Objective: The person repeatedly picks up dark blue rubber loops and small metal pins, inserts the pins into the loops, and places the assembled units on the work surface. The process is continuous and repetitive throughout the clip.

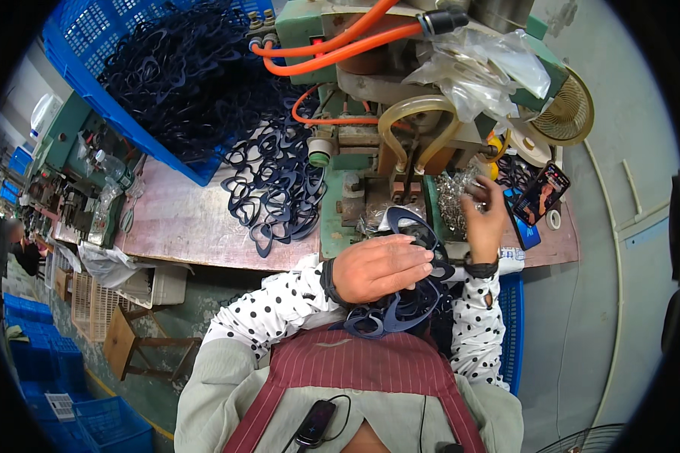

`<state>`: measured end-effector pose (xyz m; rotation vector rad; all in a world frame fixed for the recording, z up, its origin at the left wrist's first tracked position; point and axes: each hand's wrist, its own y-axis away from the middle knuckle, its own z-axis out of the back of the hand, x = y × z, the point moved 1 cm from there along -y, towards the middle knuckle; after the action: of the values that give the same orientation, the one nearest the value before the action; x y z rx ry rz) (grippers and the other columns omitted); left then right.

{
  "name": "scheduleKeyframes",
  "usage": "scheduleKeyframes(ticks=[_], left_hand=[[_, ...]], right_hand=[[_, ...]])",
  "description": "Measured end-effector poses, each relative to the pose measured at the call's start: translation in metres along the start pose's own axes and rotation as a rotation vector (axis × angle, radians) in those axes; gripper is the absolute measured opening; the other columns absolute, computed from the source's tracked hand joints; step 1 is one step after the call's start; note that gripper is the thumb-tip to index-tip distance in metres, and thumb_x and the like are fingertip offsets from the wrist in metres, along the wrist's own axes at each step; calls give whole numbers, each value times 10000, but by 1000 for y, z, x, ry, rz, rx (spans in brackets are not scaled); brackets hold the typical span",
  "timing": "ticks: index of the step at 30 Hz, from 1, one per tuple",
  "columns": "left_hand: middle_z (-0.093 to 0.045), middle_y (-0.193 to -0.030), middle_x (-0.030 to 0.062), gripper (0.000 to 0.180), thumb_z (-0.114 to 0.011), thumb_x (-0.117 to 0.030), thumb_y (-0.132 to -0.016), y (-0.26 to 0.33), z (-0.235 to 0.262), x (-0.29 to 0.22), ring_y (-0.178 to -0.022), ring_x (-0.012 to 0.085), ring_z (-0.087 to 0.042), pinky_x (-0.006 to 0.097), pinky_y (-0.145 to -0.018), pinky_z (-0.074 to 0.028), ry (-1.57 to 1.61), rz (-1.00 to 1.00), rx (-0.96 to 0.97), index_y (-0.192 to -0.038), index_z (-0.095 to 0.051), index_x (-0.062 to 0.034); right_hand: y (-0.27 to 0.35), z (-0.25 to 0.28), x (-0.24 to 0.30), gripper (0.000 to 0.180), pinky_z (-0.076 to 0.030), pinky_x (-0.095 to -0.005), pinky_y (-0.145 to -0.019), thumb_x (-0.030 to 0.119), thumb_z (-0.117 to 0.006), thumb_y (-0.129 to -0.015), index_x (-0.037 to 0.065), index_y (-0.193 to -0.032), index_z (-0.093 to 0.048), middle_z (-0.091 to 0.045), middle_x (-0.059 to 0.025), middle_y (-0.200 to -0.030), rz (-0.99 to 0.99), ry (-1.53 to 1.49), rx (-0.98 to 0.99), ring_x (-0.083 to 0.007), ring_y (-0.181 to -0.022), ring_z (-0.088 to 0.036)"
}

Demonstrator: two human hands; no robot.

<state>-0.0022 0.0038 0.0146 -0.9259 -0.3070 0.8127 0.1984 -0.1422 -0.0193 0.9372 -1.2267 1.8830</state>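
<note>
My left hand [381,266] is closed, its fingers long and pressed together, on a dark blue eyeglass frame [409,217] that stands up past the fingertips in front of the machine. More dark blue frames [389,321] are heaped in my lap, just under that hand. At the right, my right hand [485,223] reaches over a pile of small shiny metal parts [452,208]. Its thumb and fingers curl toward each other; anything between them is too small to make out. Two copper-coloured blocks [405,189] of the green machine [340,166] sit just beyond the upright frame.
Many loose frames [272,189] spread over the table [174,219] at left, beside a tilted blue crate [181,162] full of them. Orange hoses [340,57] cross overhead. Right of my right hand lie a phone [540,195] and a tape roll [553,220]. A wooden stool [128,343] stands lower left.
</note>
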Motion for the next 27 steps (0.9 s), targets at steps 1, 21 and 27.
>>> scheduleKeyframes(ticks=[1, 21, 27], left_hand=[[-635, -1205, 174, 416, -707, -118, -801, 2, -2, 1, -1061, 284, -648, 442, -942, -530, 26, 6, -2, -1184, -615, 16], [-671, -1177, 45, 238, -677, -214, -857, 28, 11, -2, -1023, 221, -638, 428, -910, -462, -290, 55, -131, -1084, -700, -149], [-624, -912, 87, 292, -619, 25, -705, 110, 73, 91, -856, 298, -594, 409, -727, -464, -763, 707, -177, -971, -688, -76]], right_hand=[[-3, 10, -26, 377, -494, -260, -709, 41, -708, -795, 16, -1156, -603, -699, -90, -916, 31, 118, -67, -139, -825, -646], [24, 23, -70, 146, -493, -383, -731, 201, -658, -883, 64, -932, -669, -682, -123, -863, 45, 411, -69, -308, -815, -639], [28, 23, -65, 101, -499, -347, -712, 150, -711, -837, 74, -902, -697, -696, -96, -863, 20, 379, -64, -271, -783, -653]])
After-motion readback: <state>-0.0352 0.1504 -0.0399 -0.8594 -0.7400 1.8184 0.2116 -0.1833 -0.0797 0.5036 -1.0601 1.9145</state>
